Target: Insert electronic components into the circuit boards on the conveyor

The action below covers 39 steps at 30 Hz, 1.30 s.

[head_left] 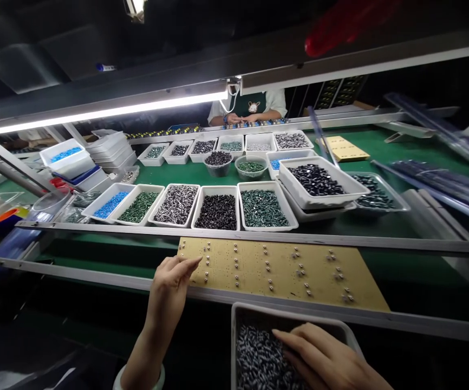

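Observation:
My left hand (173, 279) is closed in a pinch above the left edge of a tan circuit board (283, 279); anything between its fingertips is too small to make out. Pairs of small round silvery parts stand in rows across the board. In front of it, a white tray (236, 319) holds many small grey cylindrical components (259, 360). My right hand (319, 352) reaches into this tray, its fingers bent together over the components. Whatever lies under those fingers is hidden.
Behind the rail (218, 234) stands a row of white trays with blue, green, silvery and black components. A tray of black components (316, 180) is stacked at the right. Tan boards (344, 148) lie farther back. A co-worker's hands (246, 118) are across the table.

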Motion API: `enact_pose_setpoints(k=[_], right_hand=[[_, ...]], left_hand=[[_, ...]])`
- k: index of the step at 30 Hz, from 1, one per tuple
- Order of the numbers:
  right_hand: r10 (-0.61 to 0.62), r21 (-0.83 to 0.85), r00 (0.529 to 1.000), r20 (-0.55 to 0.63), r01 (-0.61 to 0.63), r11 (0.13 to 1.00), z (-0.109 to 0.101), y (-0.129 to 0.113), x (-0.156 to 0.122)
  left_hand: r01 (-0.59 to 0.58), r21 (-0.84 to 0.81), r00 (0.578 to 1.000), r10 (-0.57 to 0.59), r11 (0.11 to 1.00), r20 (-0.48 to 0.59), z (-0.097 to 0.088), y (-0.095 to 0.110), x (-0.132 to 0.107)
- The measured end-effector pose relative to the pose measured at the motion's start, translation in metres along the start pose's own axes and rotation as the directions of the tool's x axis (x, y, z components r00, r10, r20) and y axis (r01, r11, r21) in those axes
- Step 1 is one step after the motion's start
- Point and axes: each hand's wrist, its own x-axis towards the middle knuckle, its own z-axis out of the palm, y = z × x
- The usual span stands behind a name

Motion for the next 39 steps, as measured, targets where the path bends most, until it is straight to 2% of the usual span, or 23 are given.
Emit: enact_pose_setpoints(k=[5, 13, 26, 30, 36, 39], right_hand=[[0.008, 0.010, 1.000, 0.011, -0.008, 1.000, -0.002, -0.001, 0.002], [0.111, 0.125, 0.983, 0.148, -0.130, 0.984, -0.004, -0.002, 0.003], [0.096, 0.169, 0.995, -0.018, -0.092, 0.981, -0.005, -0.004, 0.005], [0.109, 0.160, 0.994, -0.014, -0.105, 0.981, -0.005, -0.004, 0.006], [0.074, 0.115, 0.995, -0.060, -0.066, 0.991, -0.005, -0.004, 0.005], [0.109, 0.119, 0.994, -0.024, -0.105, 0.987, -0.004, -0.002, 0.001]], left_hand=[[0.008, 0.129, 0.999, -0.012, 0.992, 0.037, 0.000, 0.003, 0.006], [0.023, 0.264, 0.999, -0.030, 0.964, 0.025, -0.002, 0.012, 0.013], [-0.003, 0.379, 0.998, -0.024, 0.926, 0.066, 0.001, 0.026, 0.015], [-0.001, 0.404, 0.995, -0.040, 0.915, 0.094, 0.000, 0.028, 0.016], [-0.056, 0.353, 0.987, -0.003, 0.934, 0.163, -0.004, 0.021, 0.021], [-0.080, 0.300, 0.983, 0.026, 0.951, 0.181, -0.006, 0.013, 0.025]])
